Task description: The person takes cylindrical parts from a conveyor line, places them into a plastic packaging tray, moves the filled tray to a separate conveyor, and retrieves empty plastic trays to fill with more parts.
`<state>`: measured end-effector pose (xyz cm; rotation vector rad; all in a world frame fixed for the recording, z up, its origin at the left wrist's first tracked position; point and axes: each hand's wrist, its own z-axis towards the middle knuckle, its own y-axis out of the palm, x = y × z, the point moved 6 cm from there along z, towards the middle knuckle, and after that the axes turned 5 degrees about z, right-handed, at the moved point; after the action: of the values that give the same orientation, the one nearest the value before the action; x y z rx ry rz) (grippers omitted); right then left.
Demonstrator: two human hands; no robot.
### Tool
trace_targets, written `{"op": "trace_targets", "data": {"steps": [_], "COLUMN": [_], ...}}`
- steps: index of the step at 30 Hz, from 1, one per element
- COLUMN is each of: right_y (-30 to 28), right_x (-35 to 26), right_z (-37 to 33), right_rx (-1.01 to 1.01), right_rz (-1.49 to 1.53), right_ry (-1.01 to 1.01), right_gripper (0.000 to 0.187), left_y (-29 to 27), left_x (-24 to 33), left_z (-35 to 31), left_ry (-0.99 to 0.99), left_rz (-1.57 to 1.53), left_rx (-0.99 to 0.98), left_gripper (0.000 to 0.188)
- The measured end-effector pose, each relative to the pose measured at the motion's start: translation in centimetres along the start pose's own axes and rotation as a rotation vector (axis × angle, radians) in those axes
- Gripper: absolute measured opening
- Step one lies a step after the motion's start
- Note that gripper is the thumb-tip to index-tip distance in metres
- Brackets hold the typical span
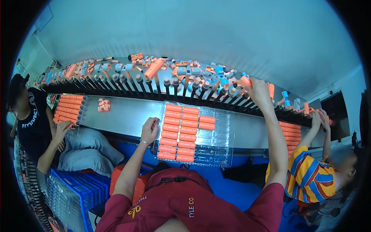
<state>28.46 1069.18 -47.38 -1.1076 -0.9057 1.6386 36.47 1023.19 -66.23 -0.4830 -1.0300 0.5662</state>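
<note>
In front of me a clear plastic tray holds two full columns of orange half-tube plastic parts. A third column has two of these parts at its far end. My right hand reaches up to the row of dark upright posts, its fingers closed around an orange plastic part near the post tops. By the tray's left edge, my left hand hovers with its fingers curled together. Whatever may be between those fingertips is too small to make out.
Loose orange, grey and blue parts pile up behind the posts. Co-workers sit at left and right, each beside a tray of orange parts. Stacked clear trays stand in a blue crate. A few orange pieces lie on the metal bench.
</note>
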Motion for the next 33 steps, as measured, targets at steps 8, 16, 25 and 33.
{"op": "trace_targets", "data": {"steps": [8,16,25,33], "right_y": [-1.0,15.6,10.7,-3.2], "right_x": [-11.1,-8.1,-6.1,14.6], "right_z": [-6.3,-10.3,-13.9,-12.9], "right_rx": [0.539,0.227,0.371,0.941], "right_rz": [0.077,0.398,0.662,0.395], "right_ry": [-0.482,-0.180,0.192,0.392], "right_gripper": [0.043,0.039,0.023,0.024], "left_y": [-0.8,-0.3,-1.3,-1.5], "left_x": [-0.7,0.0,-0.2,0.3], "left_z": [-0.2,0.7,0.2,0.6], "left_ry": [-0.003,0.025,0.018,0.035], "left_rz": [-0.007,-0.017,-0.010,-0.023], "left_rx": [0.015,0.001,0.008,0.008], "left_gripper": [0.013,0.013,0.015,0.015]}}
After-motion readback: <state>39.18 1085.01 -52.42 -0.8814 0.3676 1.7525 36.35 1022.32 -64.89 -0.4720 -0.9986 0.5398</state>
